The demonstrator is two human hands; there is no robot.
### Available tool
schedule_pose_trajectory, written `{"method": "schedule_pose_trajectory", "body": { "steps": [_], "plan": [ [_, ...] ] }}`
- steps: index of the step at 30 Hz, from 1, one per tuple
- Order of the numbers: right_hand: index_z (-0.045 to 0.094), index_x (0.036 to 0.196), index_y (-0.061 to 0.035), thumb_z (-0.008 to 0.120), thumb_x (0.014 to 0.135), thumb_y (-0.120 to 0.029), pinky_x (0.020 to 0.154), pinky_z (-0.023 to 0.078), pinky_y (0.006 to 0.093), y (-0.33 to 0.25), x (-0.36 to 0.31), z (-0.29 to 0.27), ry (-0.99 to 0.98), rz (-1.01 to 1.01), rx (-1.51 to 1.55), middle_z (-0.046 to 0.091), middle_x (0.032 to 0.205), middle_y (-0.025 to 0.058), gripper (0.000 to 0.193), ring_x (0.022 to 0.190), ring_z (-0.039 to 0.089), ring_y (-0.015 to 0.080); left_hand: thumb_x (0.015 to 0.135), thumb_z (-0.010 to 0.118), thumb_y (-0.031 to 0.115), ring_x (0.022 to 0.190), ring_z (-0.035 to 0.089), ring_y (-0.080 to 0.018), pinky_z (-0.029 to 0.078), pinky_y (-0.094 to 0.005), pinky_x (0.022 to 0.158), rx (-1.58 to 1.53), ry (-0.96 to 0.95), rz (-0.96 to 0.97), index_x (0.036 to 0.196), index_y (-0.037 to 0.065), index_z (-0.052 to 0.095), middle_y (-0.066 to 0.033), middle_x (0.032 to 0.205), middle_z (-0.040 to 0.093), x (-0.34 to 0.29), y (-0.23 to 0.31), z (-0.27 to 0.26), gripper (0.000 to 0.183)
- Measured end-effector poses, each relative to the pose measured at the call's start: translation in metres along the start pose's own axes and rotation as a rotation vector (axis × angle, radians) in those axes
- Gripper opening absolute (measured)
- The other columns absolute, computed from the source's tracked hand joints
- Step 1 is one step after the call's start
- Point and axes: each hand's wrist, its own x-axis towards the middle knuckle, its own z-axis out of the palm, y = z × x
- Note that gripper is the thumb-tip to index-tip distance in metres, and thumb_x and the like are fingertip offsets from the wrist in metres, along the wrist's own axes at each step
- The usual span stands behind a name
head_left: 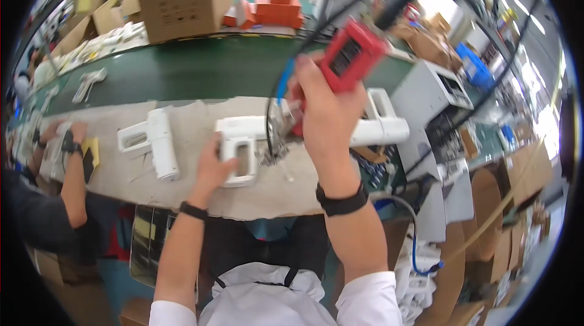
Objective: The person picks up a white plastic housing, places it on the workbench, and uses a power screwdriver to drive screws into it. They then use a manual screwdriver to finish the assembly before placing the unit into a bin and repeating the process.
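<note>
My right hand (331,110) is wrapped around a red handheld tool (353,55) with a dark panel and a thick black cable at its top. Below the fist, the tool's metal end (274,143) is blurred, close to a white plastic housing with a loop handle (243,126). My left hand (214,165) holds that housing at its left side, thumb against the loop handle. Whether the tool touches the housing, I cannot tell. Another white looped housing (161,143) lies to the left, and a third (383,130) lies right of my right hand, partly hidden by it.
Brown cardboard (280,198) covers the near bench, with a green surface (243,64) behind it. A large carton (176,0) and orange boxes (278,10) stand at the back. A grey machine (420,95) is at right. A co-worker's hands (67,137) work at far left.
</note>
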Motion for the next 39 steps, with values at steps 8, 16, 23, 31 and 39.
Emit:
{"method": "schedule_pose_trajectory", "body": {
  "steps": [8, 16, 23, 31, 39],
  "plan": [
    [0.060, 0.110, 0.0067, 0.071, 0.079, -0.007, 0.077, 0.051, 0.0304, -0.052, -0.077, -0.150, -0.160, 0.077, -0.237, 0.066, 0.100, 0.0136, 0.035, 0.090, 0.064, 0.0187, 0.068, 0.072, 0.024, 0.130, 0.044, -0.0278, 0.034, -0.0424, 0.107, -0.006, -0.003, 0.047, 0.145, 0.003, 0.036, -0.0111, 0.144, 0.044, -0.079, -0.013, -0.116, 0.088],
    [0.062, 0.075, 0.0091, 0.069, 0.078, 0.000, 0.047, 0.050, 0.0314, -0.182, -0.240, -0.313, -0.438, 0.023, -0.091, 0.064, 0.067, 0.0139, 0.012, 0.056, 0.063, 0.0247, 0.091, 0.065, 0.024, 0.119, 0.052, -0.0353, 0.046, -0.0427, 0.096, 0.405, -0.026, 0.384, 0.141, 0.000, 0.041, -0.0178, 0.139, 0.049, -0.148, 0.033, -0.152, 0.060],
    [0.061, 0.111, 0.0065, 0.075, 0.081, -0.025, 0.065, 0.054, 0.0325, -0.140, -0.252, -0.287, -0.628, 0.244, -0.176, 0.068, 0.097, 0.0136, 0.046, 0.077, 0.066, 0.0254, 0.071, 0.077, -0.002, 0.123, 0.048, -0.0305, 0.042, -0.0427, 0.101, 0.181, -0.226, 0.379, 0.139, -0.005, 0.037, -0.0211, 0.137, 0.049, -0.127, 0.061, -0.121, 0.079],
    [0.023, 0.149, -0.0036, 0.079, 0.075, -0.032, 0.095, 0.048, 0.0383, -0.053, -0.262, -0.228, -0.274, 0.729, -0.014, 0.052, 0.133, 0.0135, 0.097, 0.114, 0.058, 0.0274, 0.056, 0.083, 0.020, 0.108, 0.060, -0.0262, 0.049, -0.0359, 0.091, -0.528, -0.542, 0.079, 0.142, 0.000, 0.036, -0.0161, 0.124, 0.057, -0.134, 0.082, -0.002, 0.100],
    [0.051, 0.129, -0.0004, 0.074, 0.072, -0.035, 0.061, 0.057, 0.0314, -0.052, -0.314, -0.325, 0.084, 0.838, 0.139, 0.066, 0.105, 0.0151, 0.071, 0.087, 0.067, 0.0232, 0.071, 0.074, 0.005, 0.118, 0.056, -0.0301, 0.045, -0.0403, 0.098, -0.234, -1.094, 0.259, 0.135, -0.003, 0.046, -0.0189, 0.134, 0.053, -0.142, 0.102, 0.000, 0.070]
  ]
}}
